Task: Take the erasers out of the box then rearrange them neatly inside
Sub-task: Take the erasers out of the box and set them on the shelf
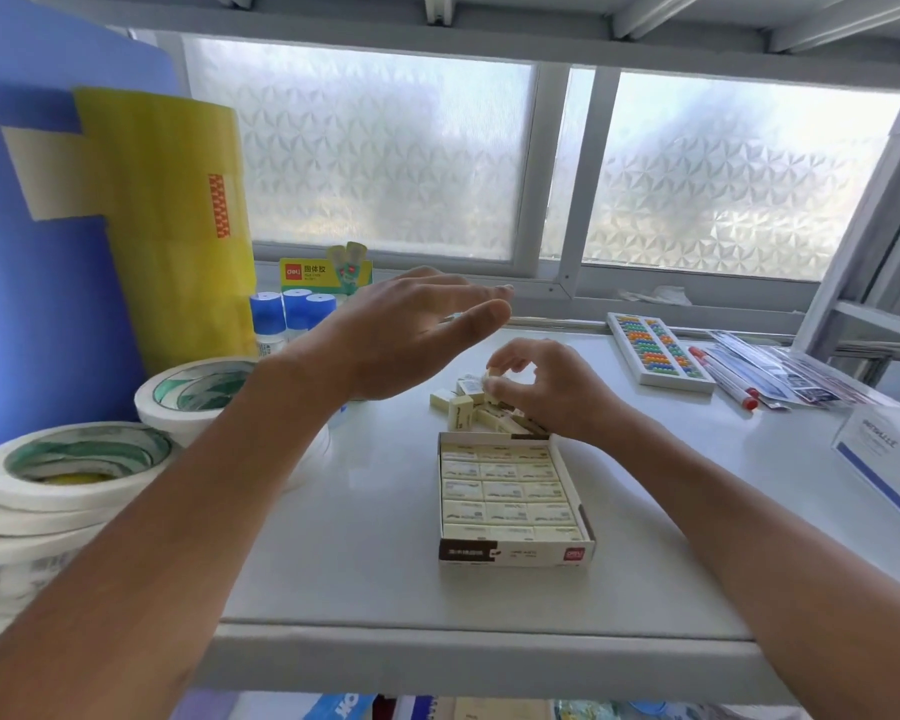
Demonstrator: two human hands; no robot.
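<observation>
Overhead, straight fingers (468, 296); right fingers (505, 389) round eraser (492, 375).

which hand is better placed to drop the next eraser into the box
Right. The right hand already pinches an eraser over the loose pile, just behind the box. The left hand hovers open, higher and farther left.

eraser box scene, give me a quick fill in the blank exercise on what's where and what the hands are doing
1. The right hand pinches one ____ over the loose pile behind the box.
2. The erasers in the box lie in rows of ____.
3. The left hand hovers with its fingers ____, holding nothing.
4. The rolls of tape sit on the ____ side of the shelf.

Missing words: eraser; three; open; left
</observation>
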